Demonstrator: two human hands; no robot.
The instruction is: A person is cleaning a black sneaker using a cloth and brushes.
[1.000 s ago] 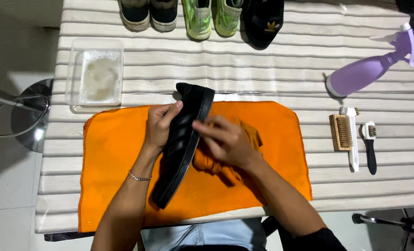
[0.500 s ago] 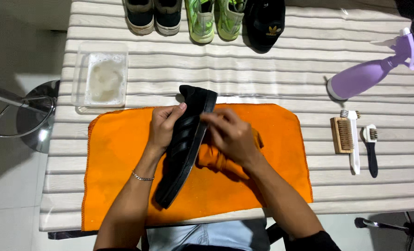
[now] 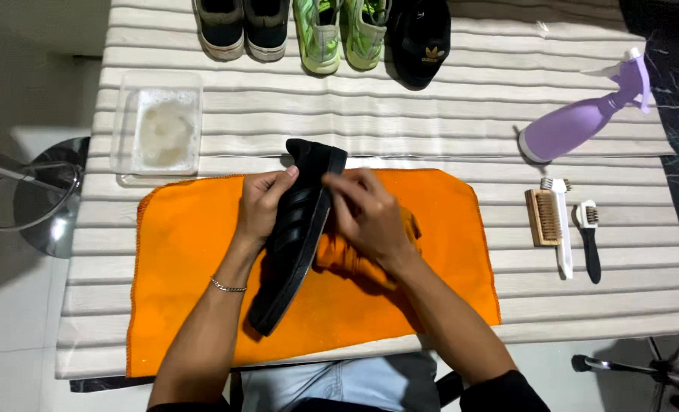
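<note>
1. I'm looking down on a striped white table [image 3: 431, 122] with an orange towel [image 3: 194, 259] spread across its near half.
2. My left hand [image 3: 263, 204] comes in from below, forearm angled up, fingers curled round the side of a black sneaker [image 3: 297, 236]. Firm grasp there.
3. The sneaker stands on edge over the towel, toe pointing away from me, heel near the table's front edge.
4. My right hand [image 3: 370, 217] is bent at the wrist, clenched on a bunched orange cloth [image 3: 339, 255] pressed against the sneaker's other side.
5. To the right: a purple spray bottle [image 3: 576, 126], a wooden brush [image 3: 545, 217], a small black-handled brush [image 3: 588, 240].
6. Far left, a clear tub of soapy water [image 3: 160, 126]; more shoes [image 3: 320, 30] line the far edge.
</note>
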